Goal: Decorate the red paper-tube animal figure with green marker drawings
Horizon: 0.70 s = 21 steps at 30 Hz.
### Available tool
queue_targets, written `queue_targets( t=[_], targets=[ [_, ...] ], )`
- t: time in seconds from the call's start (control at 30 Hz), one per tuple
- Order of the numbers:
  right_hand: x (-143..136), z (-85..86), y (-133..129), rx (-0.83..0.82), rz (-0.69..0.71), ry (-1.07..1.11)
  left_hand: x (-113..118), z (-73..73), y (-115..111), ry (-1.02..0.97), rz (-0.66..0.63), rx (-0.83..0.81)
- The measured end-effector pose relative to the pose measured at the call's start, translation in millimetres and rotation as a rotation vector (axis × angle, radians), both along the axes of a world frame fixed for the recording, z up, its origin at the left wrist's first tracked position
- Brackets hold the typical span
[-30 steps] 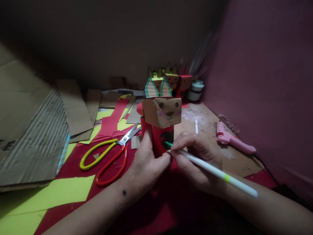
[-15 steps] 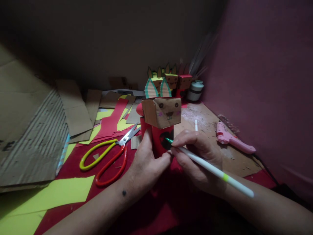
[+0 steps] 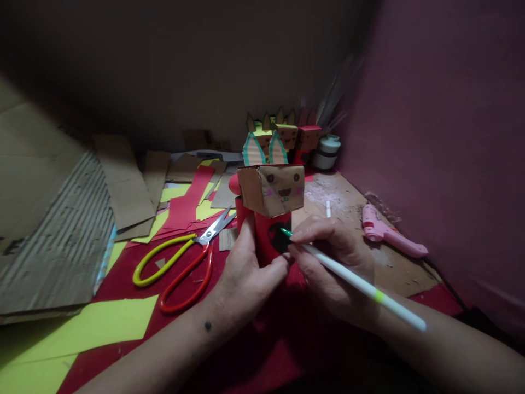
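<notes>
My left hand (image 3: pixel 252 273) is closed around the red body of a cardboard bunny figure (image 3: pixel 283 189), holding it upright. The figure has a box head with drawn eyes, mouth and pinkish cheeks, and two ears edged in green. A dark heart shape (image 3: pixel 279 235) sits on the front of its body. In my right hand (image 3: pixel 332 268) is a white felt-tip pen (image 3: pixel 353 278) with a green tip and a yellow-green band. The pen's tip is at the heart; I cannot tell whether it touches. To the left lie scissors (image 3: pixel 208 235) with one yellow and one red handle, blades apart.
A pink glue gun (image 3: pixel 394 236) rests on a cardboard sheet (image 3: pixel 404 276) at right, its cord trailing. Several similar figures (image 3: pixel 287 134) stand at the back beside a white jar (image 3: pixel 327 153). Cardboard pieces (image 3: pixel 127 178), red paper (image 3: pixel 184 210) and yellow paper (image 3: pixel 94 325) lie leftward.
The pen tip has shifted slightly to the right and up on the dark heart. My left hand keeps its hold on the figure.
</notes>
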State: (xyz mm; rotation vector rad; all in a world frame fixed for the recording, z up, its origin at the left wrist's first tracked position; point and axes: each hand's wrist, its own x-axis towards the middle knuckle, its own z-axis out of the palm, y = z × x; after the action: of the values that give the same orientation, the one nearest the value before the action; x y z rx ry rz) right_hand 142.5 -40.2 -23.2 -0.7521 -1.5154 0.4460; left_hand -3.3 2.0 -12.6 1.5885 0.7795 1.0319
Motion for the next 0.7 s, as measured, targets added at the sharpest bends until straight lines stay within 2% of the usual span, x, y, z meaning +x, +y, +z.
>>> queue_targets(
  t=[0.7],
  targets=[
    [0.9, 1.0, -2.0, -0.039, -0.042, -0.012, -0.2, 1.1, 0.7, 0.009, -0.015, -0.016]
  ],
)
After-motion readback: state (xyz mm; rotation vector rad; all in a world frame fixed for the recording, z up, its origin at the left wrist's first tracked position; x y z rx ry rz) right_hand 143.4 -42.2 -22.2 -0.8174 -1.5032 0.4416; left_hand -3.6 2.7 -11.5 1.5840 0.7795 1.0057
